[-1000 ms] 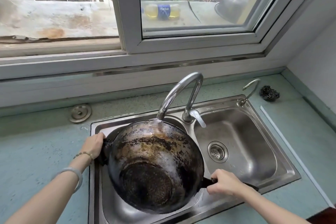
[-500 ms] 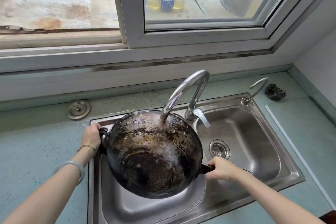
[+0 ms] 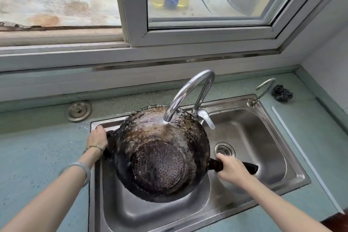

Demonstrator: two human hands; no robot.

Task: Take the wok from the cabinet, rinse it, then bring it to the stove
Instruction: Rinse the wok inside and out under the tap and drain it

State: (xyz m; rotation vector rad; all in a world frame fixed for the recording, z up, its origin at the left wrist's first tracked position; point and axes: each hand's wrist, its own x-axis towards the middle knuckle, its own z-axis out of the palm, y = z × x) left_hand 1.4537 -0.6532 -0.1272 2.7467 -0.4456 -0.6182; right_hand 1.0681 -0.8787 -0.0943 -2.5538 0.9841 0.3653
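A blackened wok (image 3: 160,156) hangs tilted over the left basin of a steel double sink (image 3: 293,179), its scorched underside facing me. Water runs from the curved tap (image 3: 190,92) onto the wok's upper part and splashes off in drops. My left hand (image 3: 98,138) grips the small helper handle at the wok's left edge. My right hand (image 3: 230,168) is closed around the long black handle that sticks out to the right over the right basin.
The sink is set in a pale green counter (image 3: 37,156). A small second tap (image 3: 263,88) and a dark scouring ball (image 3: 281,92) sit at the back right. A round metal cap (image 3: 78,110) lies on the counter at the left. A window sill runs behind.
The wok has been lifted back under the spout and tipped further, so water now strikes and sprays over its surface. Both hands kept their grips.
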